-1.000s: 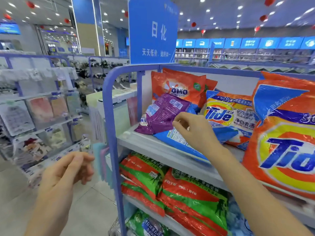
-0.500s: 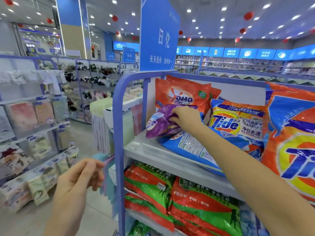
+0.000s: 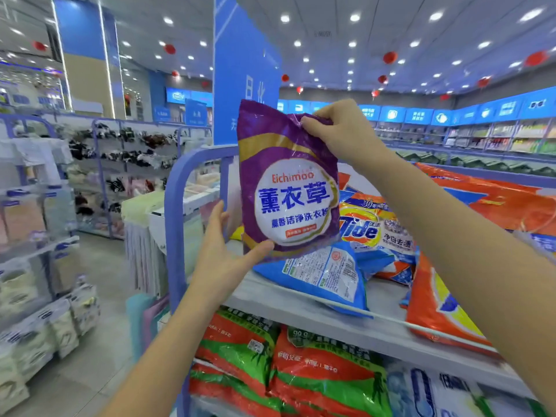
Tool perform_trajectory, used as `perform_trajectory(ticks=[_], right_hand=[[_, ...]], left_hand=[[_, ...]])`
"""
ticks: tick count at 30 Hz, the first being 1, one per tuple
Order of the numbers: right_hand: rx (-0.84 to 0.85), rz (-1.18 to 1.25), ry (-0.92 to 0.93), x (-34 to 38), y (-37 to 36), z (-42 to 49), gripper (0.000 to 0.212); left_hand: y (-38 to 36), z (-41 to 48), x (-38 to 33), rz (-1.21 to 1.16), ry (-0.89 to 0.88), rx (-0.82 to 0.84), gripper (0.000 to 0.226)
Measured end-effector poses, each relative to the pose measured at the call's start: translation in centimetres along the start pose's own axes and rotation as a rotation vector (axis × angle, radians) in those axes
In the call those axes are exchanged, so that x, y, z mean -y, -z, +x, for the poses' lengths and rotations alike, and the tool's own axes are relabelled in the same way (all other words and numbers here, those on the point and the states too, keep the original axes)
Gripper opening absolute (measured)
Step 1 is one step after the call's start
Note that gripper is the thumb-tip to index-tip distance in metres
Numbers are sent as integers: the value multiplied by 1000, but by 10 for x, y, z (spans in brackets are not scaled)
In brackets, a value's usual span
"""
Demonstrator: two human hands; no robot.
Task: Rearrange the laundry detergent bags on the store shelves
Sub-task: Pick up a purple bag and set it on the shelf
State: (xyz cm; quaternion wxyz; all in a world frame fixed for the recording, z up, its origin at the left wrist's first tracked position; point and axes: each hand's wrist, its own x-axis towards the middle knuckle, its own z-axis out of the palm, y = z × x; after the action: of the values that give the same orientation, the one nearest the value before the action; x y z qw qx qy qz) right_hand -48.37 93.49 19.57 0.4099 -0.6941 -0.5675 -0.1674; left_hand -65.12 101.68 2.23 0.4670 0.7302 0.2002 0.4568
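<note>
Purple film bunches under the right hand (image 3: 337, 136), which pinches the top corner of the purple bag (image 3: 285, 188) at the centre of the frame, while the left hand (image 3: 224, 254) cups its bottom edge, thumb on the front and fingers behind. Held upright above the shelf (image 3: 301, 299), the bag hangs clear of the blue bag (image 3: 322, 275) and the Tide bag (image 3: 370, 227) to the lower right. It looks soft, slick and moderately heavy with loose powder, so the contents will likely slump; 1 hand under the base and 1 on the top seam seems the safest hold.
</note>
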Motion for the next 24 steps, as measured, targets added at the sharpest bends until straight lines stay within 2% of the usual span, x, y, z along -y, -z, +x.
perform_trajectory(ticks=[1,4,6,9,13,17,20,22,24], right_hand=[[32,22,-9,0,7,-7,43],[68,39,-9,-10,33,-28,31],[91,58,-37,-21,54,-45,19],[225,115,-104,-46,86,-73,16],[279,-37,-137,-79,132,-109,36],[157,-196,-178,-107,173,-146,29],[25,-324,-180,-124,204,-178,15],[-99,-426,-185,-136,231,-200,20],[-233,-396,-245,-144,264,-226,26]], left_hand=[[-5,2,-3,-59,-38,65,95],[-29,-2,2,-192,-117,264,46],[-49,-9,9,-272,-117,316,34],[-81,-20,13,-421,-34,355,32],[-122,-32,14,-525,89,473,54],[-162,-48,6,-559,163,629,55],[-196,-65,-5,-589,215,691,52],[-218,-78,-13,-615,249,743,47],[-241,-97,-20,-629,251,782,48]])
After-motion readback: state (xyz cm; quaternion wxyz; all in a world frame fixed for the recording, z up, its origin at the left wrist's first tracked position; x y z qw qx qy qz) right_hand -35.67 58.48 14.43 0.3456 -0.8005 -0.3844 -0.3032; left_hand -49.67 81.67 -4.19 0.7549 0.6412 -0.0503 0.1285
